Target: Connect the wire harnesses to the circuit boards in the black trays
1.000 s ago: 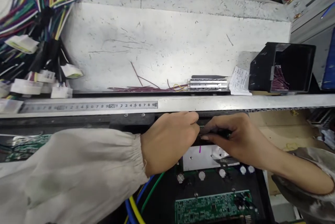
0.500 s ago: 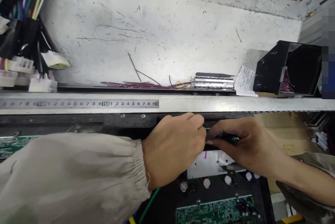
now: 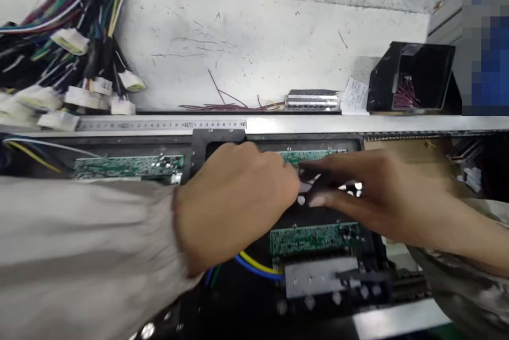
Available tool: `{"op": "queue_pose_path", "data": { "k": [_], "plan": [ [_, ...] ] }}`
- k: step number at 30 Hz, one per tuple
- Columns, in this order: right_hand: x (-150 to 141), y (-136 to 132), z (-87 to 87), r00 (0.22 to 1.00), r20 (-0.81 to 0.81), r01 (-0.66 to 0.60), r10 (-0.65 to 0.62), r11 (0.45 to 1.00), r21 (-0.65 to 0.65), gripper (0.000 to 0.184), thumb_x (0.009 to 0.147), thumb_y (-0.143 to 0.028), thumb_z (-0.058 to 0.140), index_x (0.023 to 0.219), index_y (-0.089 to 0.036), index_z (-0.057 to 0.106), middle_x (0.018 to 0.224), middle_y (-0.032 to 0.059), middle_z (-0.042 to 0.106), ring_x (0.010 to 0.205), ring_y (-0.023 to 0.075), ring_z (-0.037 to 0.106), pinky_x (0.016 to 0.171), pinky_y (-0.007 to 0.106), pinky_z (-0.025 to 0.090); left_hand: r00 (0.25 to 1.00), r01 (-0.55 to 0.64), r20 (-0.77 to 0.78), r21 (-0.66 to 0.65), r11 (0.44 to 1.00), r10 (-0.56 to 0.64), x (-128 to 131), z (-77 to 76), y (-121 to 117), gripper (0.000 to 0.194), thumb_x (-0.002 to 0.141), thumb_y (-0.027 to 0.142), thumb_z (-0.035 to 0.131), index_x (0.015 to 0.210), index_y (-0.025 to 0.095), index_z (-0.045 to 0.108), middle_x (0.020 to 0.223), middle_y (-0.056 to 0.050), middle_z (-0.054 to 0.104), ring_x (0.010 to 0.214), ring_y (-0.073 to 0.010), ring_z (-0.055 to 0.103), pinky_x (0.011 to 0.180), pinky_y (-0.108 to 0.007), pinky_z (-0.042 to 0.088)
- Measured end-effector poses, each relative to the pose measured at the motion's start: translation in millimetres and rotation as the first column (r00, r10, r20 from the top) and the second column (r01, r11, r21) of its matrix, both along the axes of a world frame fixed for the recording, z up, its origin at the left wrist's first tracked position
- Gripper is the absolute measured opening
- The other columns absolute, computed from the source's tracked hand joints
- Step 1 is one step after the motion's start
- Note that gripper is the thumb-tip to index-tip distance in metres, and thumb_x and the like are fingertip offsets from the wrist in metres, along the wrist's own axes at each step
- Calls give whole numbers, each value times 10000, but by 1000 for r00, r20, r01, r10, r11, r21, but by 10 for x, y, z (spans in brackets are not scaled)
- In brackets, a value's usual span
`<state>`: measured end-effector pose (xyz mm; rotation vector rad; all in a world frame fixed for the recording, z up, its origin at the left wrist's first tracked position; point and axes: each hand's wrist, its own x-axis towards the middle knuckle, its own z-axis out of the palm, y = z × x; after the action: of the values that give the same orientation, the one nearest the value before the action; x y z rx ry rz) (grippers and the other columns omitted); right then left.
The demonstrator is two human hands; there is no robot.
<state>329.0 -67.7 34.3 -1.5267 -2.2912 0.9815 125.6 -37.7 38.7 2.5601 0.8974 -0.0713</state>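
My left hand [image 3: 240, 199], in a pale sleeve, is curled closed over the upper green circuit board [image 3: 314, 157]; its fingertips are turned away, so what it holds is hidden. Close by on the right is my right hand [image 3: 377, 191], smeared by motion, with thumb and index finger closing round a dark, blurred thing [image 3: 320, 183] that I cannot make out. Both hands are over a black tray-like housing [image 3: 238, 303]. A lower green circuit board [image 3: 314, 239] lies nearer me, beside a grey metal plate [image 3: 318, 279].
Bundled wires with white connectors [image 3: 87, 97] lie at the far left. Behind a metal rail with a ruler [image 3: 159, 125] are loose maroon wires [image 3: 222, 107], metal strips [image 3: 312, 100], a paper slip [image 3: 355, 96] and a black bin [image 3: 382, 77]. Yellow and blue cables [image 3: 258, 269] cross the housing.
The view has shifted, so the rail sits higher and more of the housing and lower board shows. Both hands stay close together over the upper board; a dark thing now shows at my right fingers.
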Motion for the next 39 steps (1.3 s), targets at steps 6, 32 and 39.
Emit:
{"op": "queue_pose_path", "data": {
  "k": [6, 32, 39],
  "plan": [
    [-113, -509, 44, 990, -27, 136, -140, 984, -114, 259, 875, -301, 526, 667, -202, 643, 521, -32, 573, 486, 116, 517, 449, 232, 346, 993, 105, 43, 120, 987, -111, 154, 134, -337, 324, 893, 165, 314, 784, 170, 619, 717, -66, 593, 733, -171, 570, 654, -278, 422],
    [-85, -987, -437, 995, 43, 90, -91, 995, 31, 77, 761, -97, 661, 776, -149, 714, 717, 14, 718, 626, 146, 652, 565, 232, 415, 931, -173, 270, -261, 950, 244, 172, -620, -892, 134, 688, 50, 619, 730, 161, 682, 569, 49, 618, 540, -75, 563, 556, -192, 383],
    [-72, -994, -434, 995, 46, 89, -89, 996, 8, 67, 768, -116, 658, 792, -144, 713, 707, 16, 718, 617, 146, 649, 557, 236, 417, 922, -177, 289, -273, 946, 256, 160, -630, -898, 152, 670, 31, 605, 744, 160, 638, 593, 55, 620, 564, -79, 580, 568, -191, 392]
  ]
}}
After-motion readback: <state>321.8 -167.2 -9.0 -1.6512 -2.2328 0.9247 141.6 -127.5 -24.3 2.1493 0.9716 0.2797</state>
